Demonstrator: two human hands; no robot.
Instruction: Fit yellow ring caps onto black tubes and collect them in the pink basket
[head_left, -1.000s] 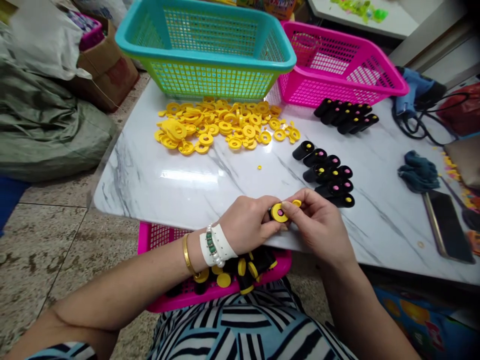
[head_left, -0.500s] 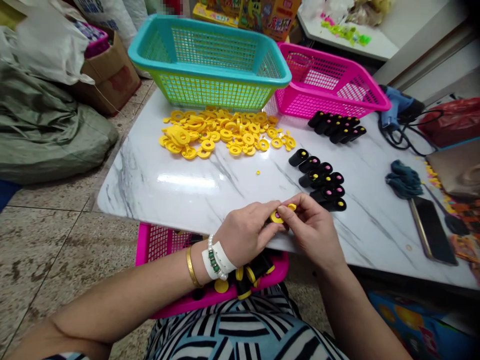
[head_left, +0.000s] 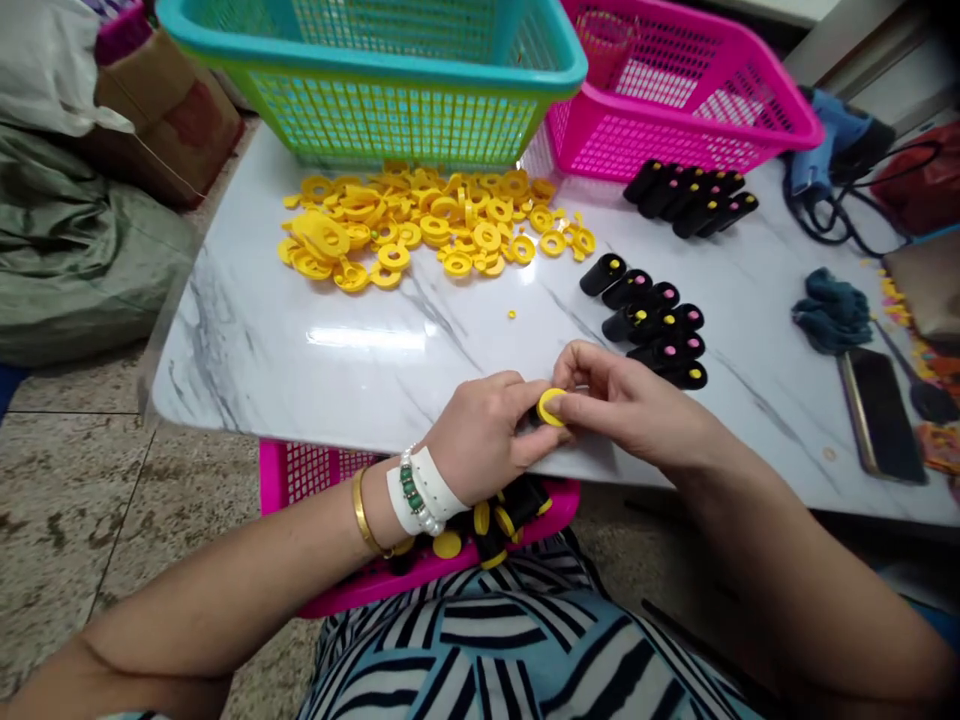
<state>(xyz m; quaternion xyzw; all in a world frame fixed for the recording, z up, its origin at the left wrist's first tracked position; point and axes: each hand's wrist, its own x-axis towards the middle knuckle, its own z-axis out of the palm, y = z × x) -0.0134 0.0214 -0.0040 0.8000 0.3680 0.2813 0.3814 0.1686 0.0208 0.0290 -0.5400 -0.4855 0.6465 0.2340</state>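
Note:
My left hand (head_left: 487, 430) is closed round a black cylinder, mostly hidden by the fingers, near the table's front edge. On its end sits a round yellow cap (head_left: 553, 407). My right hand (head_left: 611, 395) presses thumb and fingers on that cap. Several black cylinders (head_left: 652, 318) with small yellow or pink tips lie to the right of my hands, and another group (head_left: 690, 198) lies farther back. A heap of yellow rings (head_left: 435, 225) covers the table in front of the green-and-blue basket. One tiny yellow bit (head_left: 512, 314) lies alone on the table.
The green-and-blue basket (head_left: 390, 112) and a pink basket (head_left: 675, 128) stand at the back. Below the table edge, a pink basket (head_left: 274, 490) holds capped black cylinders. To the right are a dark cloth (head_left: 832, 310), a phone (head_left: 883, 415) and a blue corded tool (head_left: 829, 145).
The yellow cap now lies flat over the cylinder's end, its pink centre no longer showing. My right hand has turned, with its forearm farther out to the right. The view has shifted downward and closer.

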